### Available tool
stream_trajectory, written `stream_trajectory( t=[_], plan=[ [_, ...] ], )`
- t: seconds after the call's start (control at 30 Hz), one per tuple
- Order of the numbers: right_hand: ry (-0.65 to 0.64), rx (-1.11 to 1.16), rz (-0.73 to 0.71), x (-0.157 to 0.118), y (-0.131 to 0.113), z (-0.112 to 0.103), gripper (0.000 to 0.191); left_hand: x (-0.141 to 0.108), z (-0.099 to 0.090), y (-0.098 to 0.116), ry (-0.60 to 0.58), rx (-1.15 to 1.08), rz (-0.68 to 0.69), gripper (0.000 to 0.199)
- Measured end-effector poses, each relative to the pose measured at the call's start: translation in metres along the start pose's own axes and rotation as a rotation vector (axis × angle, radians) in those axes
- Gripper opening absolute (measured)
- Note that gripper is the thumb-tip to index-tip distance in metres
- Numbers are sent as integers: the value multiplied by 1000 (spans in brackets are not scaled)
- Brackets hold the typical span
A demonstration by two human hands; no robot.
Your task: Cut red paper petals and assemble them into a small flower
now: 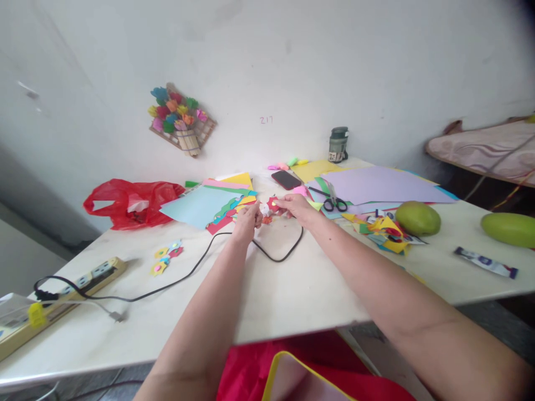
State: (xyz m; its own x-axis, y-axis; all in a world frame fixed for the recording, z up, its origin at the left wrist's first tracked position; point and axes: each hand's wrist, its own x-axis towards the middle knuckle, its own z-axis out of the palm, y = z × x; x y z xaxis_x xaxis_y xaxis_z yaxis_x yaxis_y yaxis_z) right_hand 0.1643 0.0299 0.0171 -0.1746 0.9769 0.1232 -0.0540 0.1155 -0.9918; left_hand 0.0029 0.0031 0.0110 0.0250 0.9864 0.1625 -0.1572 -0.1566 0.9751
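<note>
Over the middle of the table, my right hand (pixel 295 206) pinches a red paper flower (pixel 272 203) with a yellow centre between thumb and fingertips. My left hand (pixel 248 220) is closed just to the left of it, and what its fingers hold is too small to make out. A white paper piece (pixel 264 210) shows between the two hands, with an orange paper piece (pixel 266 220) below it. Several finished-looking paper flowers (pixel 167 257) in yellow, red and blue lie in a cluster at the left. Black-handled scissors (pixel 335 204) rest beyond my right wrist.
A black cable (pixel 196 267) loops under my hands from a power strip (pixel 96 278). Coloured paper sheets (pixel 200 205), a red plastic bag (pixel 129 214), a phone (pixel 286 180), paper scraps (pixel 390 233), a green mango (pixel 418 218) and a glue tube (pixel 486 263) lie around. A dark green cup (pixel 338 145) stands behind.
</note>
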Motion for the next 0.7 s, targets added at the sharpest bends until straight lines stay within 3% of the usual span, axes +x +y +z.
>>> stream_trajectory(
  t=[0.3, 0.57, 0.7],
  plan=[
    [45, 18, 9, -4, -9, -2, 16, 1, -7, -8, -133, -17, -63, 37],
    [-26, 12, -4, -3, -5, -3, 23, -4, -6, -2, -160, -58, -90, 37],
    [-3, -13, -7, -4, -5, -2, 21, -2, -7, -1, -181, -60, -114, 34]
  ],
)
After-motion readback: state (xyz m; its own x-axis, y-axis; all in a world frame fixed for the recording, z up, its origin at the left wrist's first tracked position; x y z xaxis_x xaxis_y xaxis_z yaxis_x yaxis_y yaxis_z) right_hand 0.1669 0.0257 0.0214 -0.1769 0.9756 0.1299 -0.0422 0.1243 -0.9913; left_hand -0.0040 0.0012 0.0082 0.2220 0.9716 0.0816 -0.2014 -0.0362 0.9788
